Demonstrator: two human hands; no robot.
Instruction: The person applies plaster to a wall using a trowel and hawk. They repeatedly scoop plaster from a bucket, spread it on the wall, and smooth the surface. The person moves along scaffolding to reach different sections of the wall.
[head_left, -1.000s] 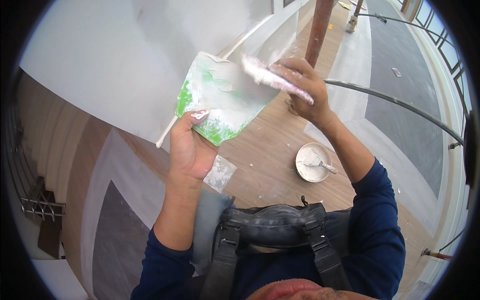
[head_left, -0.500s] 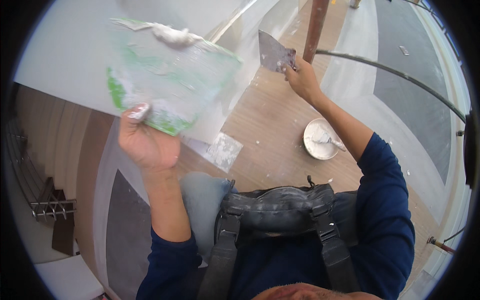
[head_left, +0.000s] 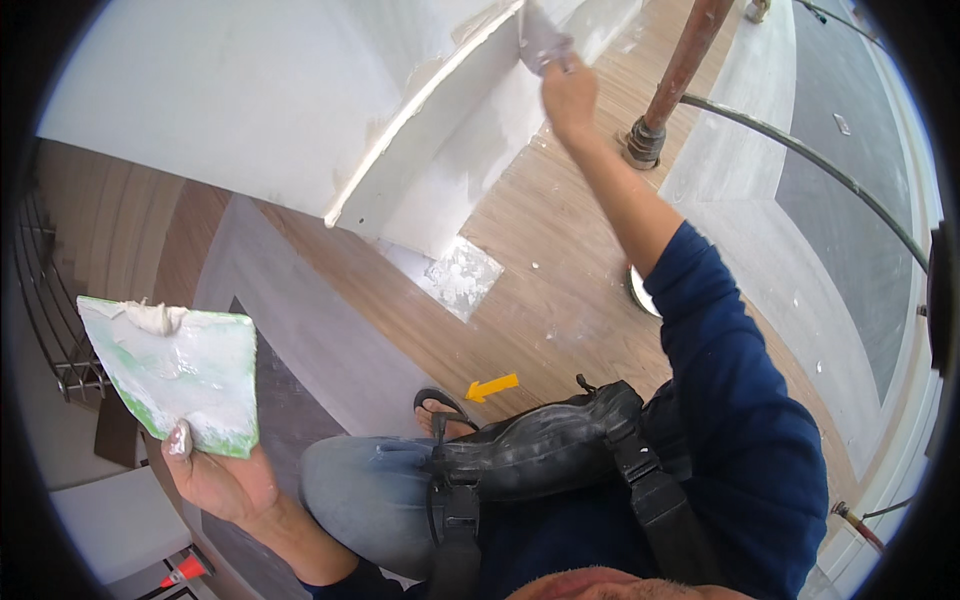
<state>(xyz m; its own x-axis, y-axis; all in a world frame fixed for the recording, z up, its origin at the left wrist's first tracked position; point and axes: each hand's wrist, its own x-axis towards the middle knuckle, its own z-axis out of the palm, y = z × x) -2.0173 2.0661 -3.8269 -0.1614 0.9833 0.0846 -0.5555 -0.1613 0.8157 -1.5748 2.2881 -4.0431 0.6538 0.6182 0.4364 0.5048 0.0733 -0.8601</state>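
Observation:
My left hand (head_left: pixel 225 480) grips a green board (head_left: pixel 180 370) held low at the left, mostly coated in white paste with a thick lump along its far edge. My right hand (head_left: pixel 568 100) is closed on a putty knife (head_left: pixel 543 40), its blade blurred, high up against the corner of the white wall (head_left: pixel 250 100). A pale bead of paste (head_left: pixel 420 100) runs along that corner edge, with grey patches beside it. A round pot of white paste (head_left: pixel 645 295) sits on the wooden floor, mostly hidden behind my right forearm.
A rusty upright pipe (head_left: pixel 680 60) stands right of the wall, with a dark curved bar (head_left: pixel 780 135) beside it. Metal railing and steps lie at the left, an orange cone (head_left: pixel 183 572) at lower left. My sandalled foot (head_left: pixel 435 410) is beside a yellow floor arrow (head_left: pixel 490 387).
My left hand has dropped down and left with the board, away from the wall. My right hand has moved from over the board up to the wall's corner with the putty knife.

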